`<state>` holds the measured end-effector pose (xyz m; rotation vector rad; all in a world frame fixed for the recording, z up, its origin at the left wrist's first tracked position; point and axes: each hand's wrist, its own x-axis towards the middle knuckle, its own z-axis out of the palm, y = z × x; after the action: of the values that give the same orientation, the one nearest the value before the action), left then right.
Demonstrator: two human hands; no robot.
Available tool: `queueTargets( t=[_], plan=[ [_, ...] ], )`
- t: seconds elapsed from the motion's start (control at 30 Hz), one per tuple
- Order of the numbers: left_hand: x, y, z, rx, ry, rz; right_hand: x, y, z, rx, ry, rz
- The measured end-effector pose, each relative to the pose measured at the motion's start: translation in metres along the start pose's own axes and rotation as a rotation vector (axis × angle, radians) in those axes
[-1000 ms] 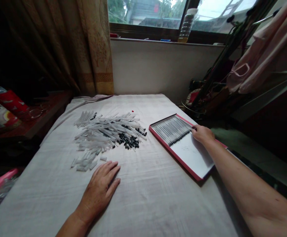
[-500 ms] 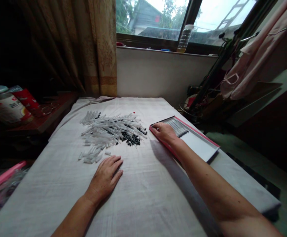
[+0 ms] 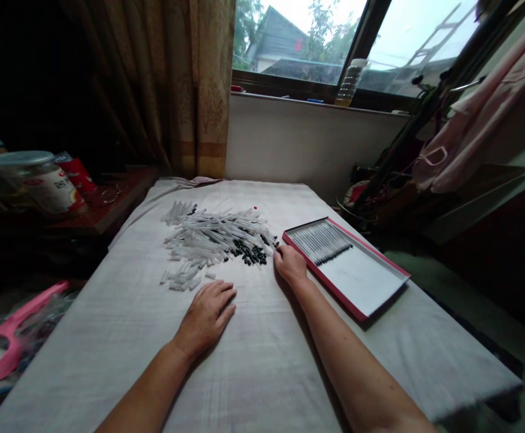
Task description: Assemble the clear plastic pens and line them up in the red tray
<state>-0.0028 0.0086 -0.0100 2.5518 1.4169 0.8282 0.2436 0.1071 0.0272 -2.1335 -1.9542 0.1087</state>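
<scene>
Well, my left hand (image 3: 208, 313) lies palm down on the cloth (image 3: 253, 373), loosely spread, its fingers stretched out and the thumb a little apart from them. Just beyond its fingertips sit some short clear pieces (image 3: 183, 276), loose on the cloth. My right hand (image 3: 291, 264) is at the right edge of the pile (image 3: 208, 231) of pale tubes, fingers curled in, their tips right by a black end. From this far off I cannot tell whether they pinch a tube or only rest beside one.

The pile lies toward the far part of the cloth, its tubes crossing at many angles, with black caps (image 3: 249, 253) heaped along its near right side. Behind it I can make out a small red bit (image 3: 255, 208). To the right of my right hand, apart from the pile, I have the shallow red box (image 3: 365, 279), set at a slant. A row (image 3: 319, 239) of tubes lies side by side in its far half, black ends toward me; the near half shows its white bottom. Off left I see jars (image 3: 41, 180).
</scene>
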Motion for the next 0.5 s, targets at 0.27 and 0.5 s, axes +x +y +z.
queueTargets(
  t=[0.27, 0.5],
  plan=[
    [0.003, 0.01, -0.007, 0.01, 0.096, 0.06, -0.039, -0.009, 0.013, 0.465, 0.185, -0.302],
    [0.004, 0.014, -0.012, 0.135, 0.243, 0.037, -0.066, -0.049, 0.008, 0.9, 0.078, -0.56]
  ],
)
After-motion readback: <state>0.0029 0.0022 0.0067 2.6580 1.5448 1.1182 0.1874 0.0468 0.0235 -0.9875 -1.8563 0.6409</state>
